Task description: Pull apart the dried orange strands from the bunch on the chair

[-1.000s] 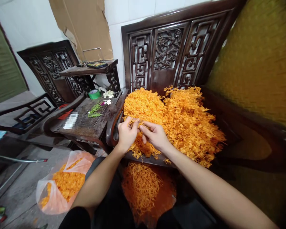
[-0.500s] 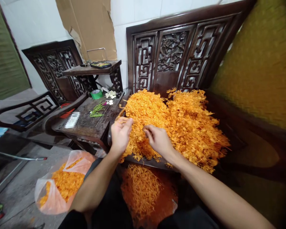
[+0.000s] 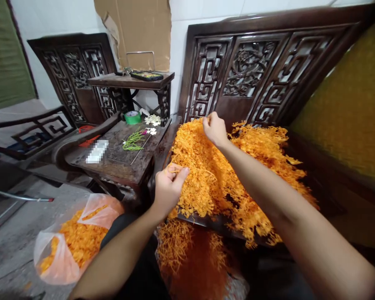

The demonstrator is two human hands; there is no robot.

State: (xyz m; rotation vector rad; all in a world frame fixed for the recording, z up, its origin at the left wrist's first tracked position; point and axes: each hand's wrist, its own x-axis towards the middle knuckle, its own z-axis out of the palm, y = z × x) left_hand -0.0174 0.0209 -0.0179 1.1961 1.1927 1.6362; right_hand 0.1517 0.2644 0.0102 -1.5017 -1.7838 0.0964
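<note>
My left hand is closed in a pinch on a thin orange strand that stretches to the right from the fingers. It hovers over the near left edge of a big heap of orange branching sprigs, which look like artificial flower parts. Farther back, at the top of the heap, my right hand has its fingertips pressed together. Whatever is between those fingertips is too small or hidden to make out. The heap lies on the seat of a dark carved wooden bench.
Below the seat more orange stems lie by a reddish surface. On the floor at left sits a plastic bag of orange pieces. A wooden seat beside the bench holds green tape, green sprigs and white flowers. A phone lies on the small table.
My right hand has moved up and away, from close beside the left hand to the back of the heap. My left hand stays near the heap's left side. The view has shifted somewhat.
</note>
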